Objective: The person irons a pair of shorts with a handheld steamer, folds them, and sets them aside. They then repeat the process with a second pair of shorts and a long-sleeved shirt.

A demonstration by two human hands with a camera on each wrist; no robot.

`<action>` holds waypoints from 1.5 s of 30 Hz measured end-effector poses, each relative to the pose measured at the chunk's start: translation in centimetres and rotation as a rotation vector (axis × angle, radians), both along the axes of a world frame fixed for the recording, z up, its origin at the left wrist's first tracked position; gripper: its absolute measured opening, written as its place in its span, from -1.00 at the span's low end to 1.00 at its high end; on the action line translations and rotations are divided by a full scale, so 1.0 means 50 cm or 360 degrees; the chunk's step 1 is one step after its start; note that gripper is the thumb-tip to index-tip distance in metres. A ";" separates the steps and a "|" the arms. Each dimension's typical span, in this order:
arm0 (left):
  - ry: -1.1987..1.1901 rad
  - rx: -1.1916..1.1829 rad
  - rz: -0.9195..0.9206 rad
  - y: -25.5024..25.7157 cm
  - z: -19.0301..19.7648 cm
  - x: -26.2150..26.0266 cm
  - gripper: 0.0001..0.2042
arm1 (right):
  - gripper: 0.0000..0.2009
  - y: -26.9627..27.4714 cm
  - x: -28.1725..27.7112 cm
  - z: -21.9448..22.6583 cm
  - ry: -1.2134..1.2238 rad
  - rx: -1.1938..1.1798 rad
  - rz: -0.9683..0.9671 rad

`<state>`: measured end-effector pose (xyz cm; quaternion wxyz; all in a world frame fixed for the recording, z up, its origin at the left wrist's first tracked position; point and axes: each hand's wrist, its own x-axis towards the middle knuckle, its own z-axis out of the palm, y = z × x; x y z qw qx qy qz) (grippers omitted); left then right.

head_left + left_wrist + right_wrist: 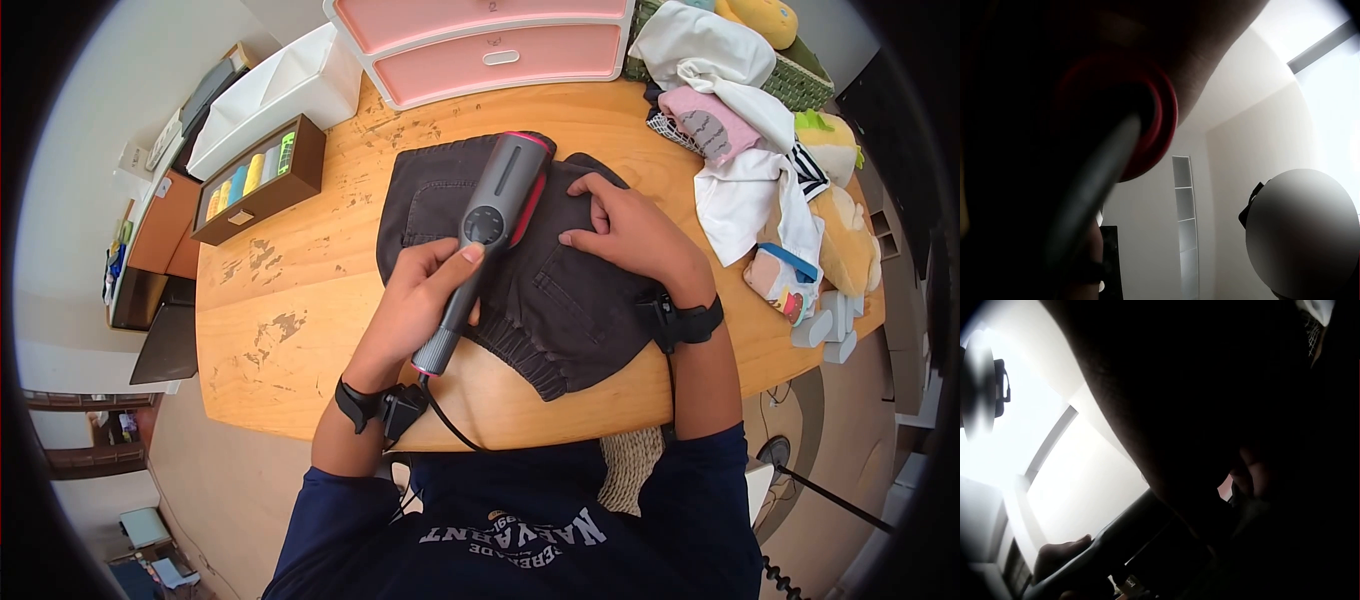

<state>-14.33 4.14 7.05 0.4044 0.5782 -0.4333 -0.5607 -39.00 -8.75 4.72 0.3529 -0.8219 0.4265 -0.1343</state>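
Dark shorts (420, 195) with an elastic waistband and pockets lie spread on the wooden table (290, 340). My left hand (425, 285) grips the handle of a grey and pink handheld garment steamer (500, 190), thumb just below its round dial. The steamer's head lies over the upper middle of the shorts. To its right, my right hand (635, 235) rests on the shorts, thumb and forefinger bent and apart. In the dark left wrist view, the red ring (1169, 112) at the handle's end and its cord (1094, 181) show.
A pink drawer unit (500, 75) stands at the back. Left of the shorts is a brown box (265, 195) of rolled cloths, beside a white bin (330, 75). Clothes (740, 200) and plush toys pile up at the right. The steamer's cord (450, 425) runs off the near edge.
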 end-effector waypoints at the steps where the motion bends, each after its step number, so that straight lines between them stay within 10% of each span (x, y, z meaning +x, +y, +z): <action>1: -0.0031 0.0001 0.0028 -0.002 0.003 0.006 -0.64 | -0.48 0.000 0.000 0.000 -0.0002 0.0005 -0.0013; 14: -0.0271 -0.0037 0.0262 -0.020 -0.005 0.060 -0.53 | -0.57 -0.030 -0.042 -0.027 0.0194 -0.0763 -0.0567; 45: -0.0339 -0.0153 0.0550 -0.035 -0.014 0.140 -0.56 | -0.56 -0.036 -0.082 0.027 0.0701 -0.0054 -0.0506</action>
